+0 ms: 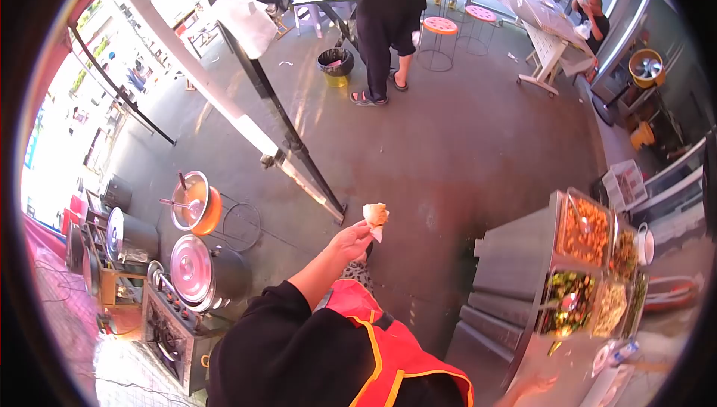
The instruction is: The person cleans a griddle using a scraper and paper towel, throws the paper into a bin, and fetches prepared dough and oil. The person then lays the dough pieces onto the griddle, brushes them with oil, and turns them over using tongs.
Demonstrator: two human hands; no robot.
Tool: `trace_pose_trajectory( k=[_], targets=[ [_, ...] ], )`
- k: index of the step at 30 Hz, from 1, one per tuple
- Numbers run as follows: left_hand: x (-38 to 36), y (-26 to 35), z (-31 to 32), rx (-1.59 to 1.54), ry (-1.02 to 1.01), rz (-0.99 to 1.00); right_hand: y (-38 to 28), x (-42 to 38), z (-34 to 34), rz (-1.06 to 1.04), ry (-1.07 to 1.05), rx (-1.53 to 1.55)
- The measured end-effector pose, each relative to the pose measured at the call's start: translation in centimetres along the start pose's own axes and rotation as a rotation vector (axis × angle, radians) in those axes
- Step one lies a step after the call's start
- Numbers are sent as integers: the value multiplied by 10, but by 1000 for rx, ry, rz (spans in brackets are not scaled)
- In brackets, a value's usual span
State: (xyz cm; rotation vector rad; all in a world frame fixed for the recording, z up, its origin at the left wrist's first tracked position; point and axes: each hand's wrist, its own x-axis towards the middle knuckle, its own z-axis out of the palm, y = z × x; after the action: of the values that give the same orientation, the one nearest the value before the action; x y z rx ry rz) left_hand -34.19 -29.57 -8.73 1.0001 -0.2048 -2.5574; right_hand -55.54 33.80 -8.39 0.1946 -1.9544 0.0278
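In the head view my left hand (349, 244) is raised ahead of my body, pinching a piece of bread (376, 214) between thumb and fingers. The bread is golden-brown with an uneven edge, and a white scrap, perhaps paper, hangs beneath it. My right hand (533, 386) is low at the lower right, over the metal counter (485, 332). Its fingers look stretched out with nothing in them, though slightly blurred. Closest to it on the counter are trays of cooked food, including one of green vegetables (569, 299) and one of orange pieces (585, 231).
Left of me stand a lidded pot (191, 271), a stove (168, 336) and a basin of orange liquid (200, 205). A slanted post (284, 127) meets the floor ahead. Farther off are a person in black (388, 11), a bucket (336, 66), round stools (441, 26) and a folding table (549, 30).
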Motion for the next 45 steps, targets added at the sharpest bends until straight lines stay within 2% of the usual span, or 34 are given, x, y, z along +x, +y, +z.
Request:
trace_pose_trajectory(
  k=[1, 4, 7, 8, 9, 10, 11, 12, 13, 14, 15, 16, 18, 19, 20, 24, 25, 26, 27, 29, 30, 31, 32, 33, 35, 36, 39, 41, 42, 43, 44, 45],
  targets=[
    [15, 10, 3, -50, 35, 21, -38, 19, 18, -39, -28, 76],
    [73, 56, 12, -97, 73, 89, -181, 96, 42, 30, -362, 275],
    [159, 116, 0, -153, 79, 182, -280, 142, 62, -115, -337, 24],
    [200, 147, 5, -163, 61, 222, -306, 156, 70, -35, -324, 99],
    [221, 162, 13, -176, 64, 234, -327, 174, 81, -142, -239, -3],
    [243, 187, 23, -179, 239, 232, -337, 200, 91, -119, -281, -67],
    [294, 217, -23, -388, 114, 141, -356, 220, 100, 8, -389, -81],
    [279, 242, 24, -315, 220, 163, -346, 245, 106, 151, -470, -143],
    [310, 266, 1, -336, -8, 102, -292, 220, 128, -11, -205, -223],
    [331, 295, -2, -303, -96, 11, -302, 243, 119, 129, -371, -328],
    [340, 317, 19, -305, -2, 16, -312, 259, 100, 278, -429, -47],
    [360, 343, 29, -277, 3, -17, -358, 272, 87, 372, -359, -84],
    [412, 395, 34, -208, 255, -16, -409, 282, 73, 470, -636, -217],
    [429, 406, 46, -154, 341, 15, -430, 270, 69, 310, -620, -192],
    [439, 415, 52, -118, 401, 61, -443, 257, 74, 266, -656, -66],
    [446, 426, 87, -105, 521, 204, -468, 199, 106, 419, -733, 156],
    [449, 428, 90, -127, 502, 232, -473, 194, 120, 431, -740, 228],
    [462, 452, 48, -221, 69, -14, -476, 190, 131, 425, -768, 258],
    [449, 443, 57, -179, 264, 204, -480, 187, 140, 418, -803, 298],
    [432, 422, 53, -150, 258, 231, -488, 187, 164, 315, -880, 393],
    [412, 405, 59, -258, 135, 149, -497, 194, 176, 317, -917, 452],
    [402, 386, 72, -283, 294, 324, -500, 190, 190, 275, -946, 515],
    [402, 380, 49, -340, 103, 273, -508, 190, 205, 291, -992, 542],
    [412, 370, 52, -263, 291, 355, -515, 189, 222, 331, -1011, 626],
    [416, 355, 65, -276, 525, 350, -519, 186, 251, 286, -1031, 701],
    [422, 358, 68, -322, 576, 365, -529, 192, 264, 274, -1073, 706],
    [478, 416, 80, -283, 670, 363, -577, 213, 303, 231, -1141, 738],
    [517, 492, 84, -162, 406, 448, -614, 229, 320, 257, -1159, 738],
    [539, 532, 101, -236, 331, 629, -634, 235, 334, 247, -1175, 756],
    [549, 572, 121, -58, 99, 709, -645, 244, 342, 256, -1171, 756],
    [593, 630, 107, -42, 11, 560, -663, 266, 344, 283, -1183, 764],
    [550, 596, 225, -99, 638, 600, -673, 284, 348, 311, -1180, 773]
  ],
)
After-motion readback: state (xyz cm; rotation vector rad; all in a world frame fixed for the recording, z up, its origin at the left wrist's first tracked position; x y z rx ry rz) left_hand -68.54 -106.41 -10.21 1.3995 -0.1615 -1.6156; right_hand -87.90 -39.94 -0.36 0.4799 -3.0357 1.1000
